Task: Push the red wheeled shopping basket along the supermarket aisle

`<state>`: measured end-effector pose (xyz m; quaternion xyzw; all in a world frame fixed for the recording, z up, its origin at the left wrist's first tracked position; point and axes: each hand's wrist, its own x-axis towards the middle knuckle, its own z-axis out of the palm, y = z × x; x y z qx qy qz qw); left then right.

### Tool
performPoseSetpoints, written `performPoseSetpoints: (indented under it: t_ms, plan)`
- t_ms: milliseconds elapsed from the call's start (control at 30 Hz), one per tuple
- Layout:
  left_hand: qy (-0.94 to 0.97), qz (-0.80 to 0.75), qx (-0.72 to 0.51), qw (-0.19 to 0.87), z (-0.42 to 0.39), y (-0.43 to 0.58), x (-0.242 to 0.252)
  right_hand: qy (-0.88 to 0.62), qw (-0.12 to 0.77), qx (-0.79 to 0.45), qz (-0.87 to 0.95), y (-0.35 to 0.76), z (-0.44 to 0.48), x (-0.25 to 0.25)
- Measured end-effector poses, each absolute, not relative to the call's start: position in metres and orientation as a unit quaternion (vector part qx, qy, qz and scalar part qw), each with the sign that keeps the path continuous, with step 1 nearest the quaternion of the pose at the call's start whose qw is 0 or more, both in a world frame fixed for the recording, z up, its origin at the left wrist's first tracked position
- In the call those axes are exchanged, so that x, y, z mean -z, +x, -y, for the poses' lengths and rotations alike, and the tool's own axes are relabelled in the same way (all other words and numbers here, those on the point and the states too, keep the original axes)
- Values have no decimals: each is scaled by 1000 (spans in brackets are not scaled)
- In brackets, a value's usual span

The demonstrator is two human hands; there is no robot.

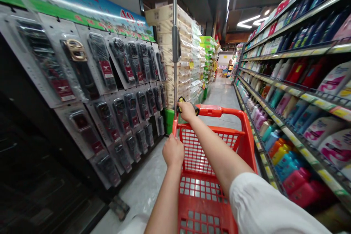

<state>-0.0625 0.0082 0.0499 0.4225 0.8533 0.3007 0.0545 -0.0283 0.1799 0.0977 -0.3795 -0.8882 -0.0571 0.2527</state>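
A red plastic shopping basket or cart (pixel 210 157) with grid walls stands in front of me. My left hand (pixel 173 150) is closed around its red frame at the near left corner. Farther forward, my right hand (pixel 188 112) is wrapped over a black-and-yellow grip (pixel 195 109) beside the foot of an upright metal pole (pixel 175 80). A dark grey block (pixel 176 44) sits partway up that pole. The right palm hides much of the grip. Only grid and red plastic show inside the basket.
Packaged belts hang on a display rack (pixel 131 98) close on the left. Stacked cartons (pixel 170 51) stand beyond it. Shelves of bottles (pixel 296 80) line the right side. A grey floor aisle (pixel 222 93) runs ahead between them. A dark shoe (pixel 119 207) shows lower left.
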Motion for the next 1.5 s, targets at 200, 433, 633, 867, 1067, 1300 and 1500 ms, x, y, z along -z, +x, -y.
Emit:
performPoseSetpoints:
  t_ms: [200,433,633,867,1067,1300,1500]
  plan:
    - [418,-853,-307,52,-10,-60,-50,-344,333,-81,874,-24,-171,-73]
    - [408,-849,-329,70,-5,-60,-54,-380,354,-149,841,-14,-142,-56]
    - [412,-839,-349,64,-8,-63,-47,-371,481,-207,767,-21,-136,-74]
    - [459,-759,-459,60,-12,-72,-35,-339,561,-57,753,-44,-127,-157]
    - [429,-743,-503,102,-12,-78,-33,-282,640,74,711,-51,-176,-290]
    - [424,-730,-525,115,-12,-81,-31,-325,557,118,755,-63,-186,-296]
    - [411,-728,-533,129,-11,-82,-33,-355,530,95,764,-59,-147,-204]
